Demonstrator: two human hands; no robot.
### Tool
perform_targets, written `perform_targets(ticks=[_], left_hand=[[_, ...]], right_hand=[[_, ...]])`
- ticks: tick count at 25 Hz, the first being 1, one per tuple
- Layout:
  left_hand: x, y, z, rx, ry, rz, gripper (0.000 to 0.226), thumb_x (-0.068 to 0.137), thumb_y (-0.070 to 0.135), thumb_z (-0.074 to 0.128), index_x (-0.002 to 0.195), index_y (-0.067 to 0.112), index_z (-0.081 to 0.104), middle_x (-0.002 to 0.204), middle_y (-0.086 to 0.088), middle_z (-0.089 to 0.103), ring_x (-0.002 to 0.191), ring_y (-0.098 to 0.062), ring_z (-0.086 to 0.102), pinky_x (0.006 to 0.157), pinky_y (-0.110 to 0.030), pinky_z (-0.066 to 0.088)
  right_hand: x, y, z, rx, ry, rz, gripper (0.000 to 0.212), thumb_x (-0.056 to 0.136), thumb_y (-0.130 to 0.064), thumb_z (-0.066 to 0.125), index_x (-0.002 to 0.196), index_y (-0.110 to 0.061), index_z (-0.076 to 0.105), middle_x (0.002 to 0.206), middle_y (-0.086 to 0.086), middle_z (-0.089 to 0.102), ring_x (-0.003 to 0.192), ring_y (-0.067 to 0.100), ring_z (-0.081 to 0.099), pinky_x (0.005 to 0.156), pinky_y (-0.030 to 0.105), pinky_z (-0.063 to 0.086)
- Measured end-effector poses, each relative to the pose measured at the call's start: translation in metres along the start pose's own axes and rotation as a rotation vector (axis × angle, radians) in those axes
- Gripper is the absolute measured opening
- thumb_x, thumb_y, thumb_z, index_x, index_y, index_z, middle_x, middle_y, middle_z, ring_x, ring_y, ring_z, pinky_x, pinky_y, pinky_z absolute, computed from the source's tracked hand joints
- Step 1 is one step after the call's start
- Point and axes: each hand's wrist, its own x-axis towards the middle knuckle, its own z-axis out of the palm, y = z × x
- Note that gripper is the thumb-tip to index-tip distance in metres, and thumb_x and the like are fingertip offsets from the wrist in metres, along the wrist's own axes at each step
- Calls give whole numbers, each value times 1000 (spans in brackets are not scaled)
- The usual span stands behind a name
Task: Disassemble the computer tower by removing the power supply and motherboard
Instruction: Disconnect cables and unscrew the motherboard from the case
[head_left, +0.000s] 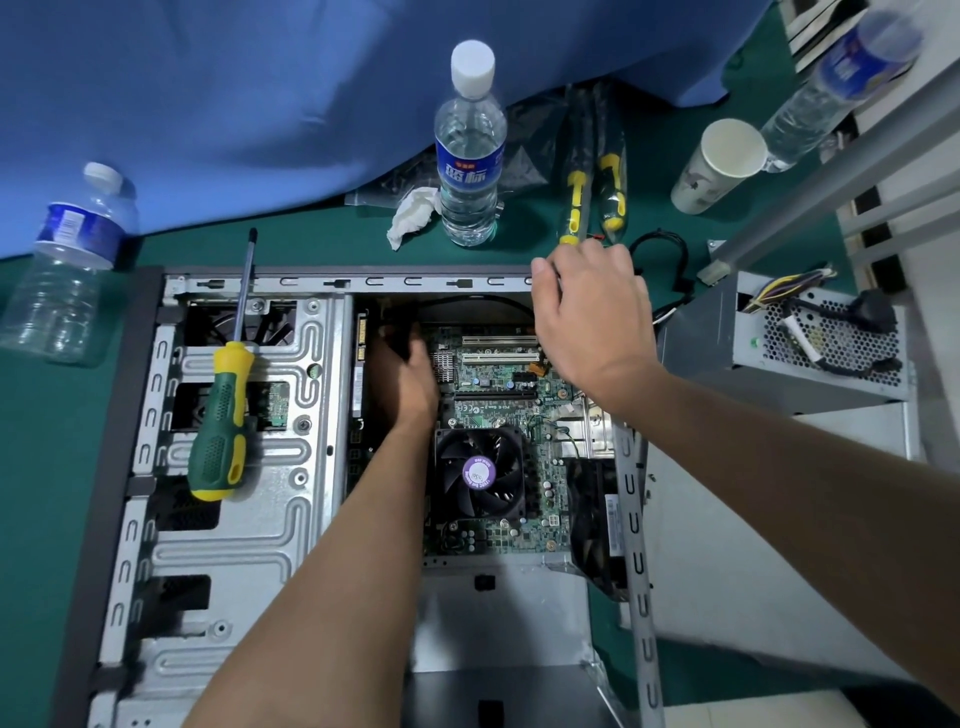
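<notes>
The open computer case (234, 545) lies flat on the green table. Inside sits the green motherboard (498, 395) with its black CPU fan (480, 473). My left hand (408, 374) reaches down into the case at the board's far left corner; its fingers are in shadow and hard to read. My right hand (592, 312) hovers over the case's far right corner, fingers loosely bent, holding nothing that shows. The grey power supply (810, 353) with its cable bundle rests outside the case, to the right.
A green-and-yellow screwdriver (223, 415) lies on the drive cage. Two water bottles (470, 150) (67, 265), a paper cup (719, 163), a crumpled tissue (413, 213), bagged screwdrivers (595, 192) and a blue cloth (260, 93) line the far side. A third bottle (841, 83) stands at right.
</notes>
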Motion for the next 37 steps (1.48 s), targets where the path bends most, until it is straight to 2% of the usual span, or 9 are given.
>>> perform_targets(ticks=[3, 11, 14, 17, 23, 26, 29, 34, 37], left_hand=[[-2, -2, 0, 50, -17, 14, 58, 103, 32, 48, 148, 0, 33, 154, -18, 35, 142, -30, 33, 105, -18, 9], [2, -6, 0, 83, -33, 48, 60, 103, 33, 46, 150, 1, 28, 156, -17, 30, 144, -28, 28, 104, -17, 7], [4, -6, 0, 35, -42, 3, 56, 104, 30, 44, 148, -2, 31, 152, -19, 37, 141, -30, 34, 104, -15, 15], [2, -7, -2, -3, -31, 91, 43, 102, 23, 49, 132, -7, 48, 131, -24, 56, 123, -37, 51, 91, -22, 28], [-1, -6, -2, 19, -79, 53, 54, 100, 31, 53, 141, -2, 43, 140, -19, 51, 130, -31, 47, 101, -22, 23], [-2, -3, -1, -37, -67, -10, 38, 97, 23, 58, 122, -6, 58, 109, -16, 64, 103, -27, 58, 79, -16, 30], [-7, 3, -6, -113, -119, -80, 13, 95, 25, 62, 88, 14, 59, 76, 4, 58, 75, -18, 53, 65, -4, 27], [-14, 5, -16, -188, -124, -71, 24, 90, 34, 67, 74, 24, 53, 57, 25, 61, 58, 11, 57, 58, 3, 32], [-18, 3, -20, -192, -163, -56, 19, 88, 44, 69, 83, 31, 56, 72, 25, 62, 68, 14, 55, 61, -1, 38]], right_hand=[[0, 0, 0, 4, 0, -2, 40, 104, -38, 29, 105, -13, 60, 105, 5, 57, 104, 24, 44, 89, 42, 36], [0, 0, -1, -1, -10, -1, 40, 104, -38, 28, 106, -13, 60, 106, 4, 57, 106, 24, 43, 90, 42, 36], [0, 0, -1, -5, -15, -1, 40, 104, -38, 28, 107, -13, 60, 107, 4, 57, 106, 24, 43, 89, 41, 36], [0, 0, 0, -4, -13, -2, 40, 104, -38, 29, 107, -13, 61, 107, 5, 57, 106, 24, 43, 89, 41, 36], [0, 0, 0, 3, -2, -5, 41, 104, -38, 29, 106, -13, 61, 104, 4, 56, 104, 24, 43, 89, 41, 36], [0, 1, 1, -3, -1, -7, 41, 104, -38, 28, 106, -13, 61, 105, 4, 56, 104, 24, 44, 90, 42, 36], [1, 1, 1, -8, 0, -9, 42, 104, -39, 28, 106, -13, 61, 105, 4, 57, 104, 24, 43, 89, 42, 36], [0, 1, 1, -5, 0, -8, 42, 104, -39, 28, 106, -13, 61, 105, 4, 57, 104, 23, 43, 88, 40, 35], [0, 1, 1, -1, 0, -6, 42, 104, -38, 28, 106, -13, 61, 106, 5, 57, 105, 24, 43, 89, 41, 35]])
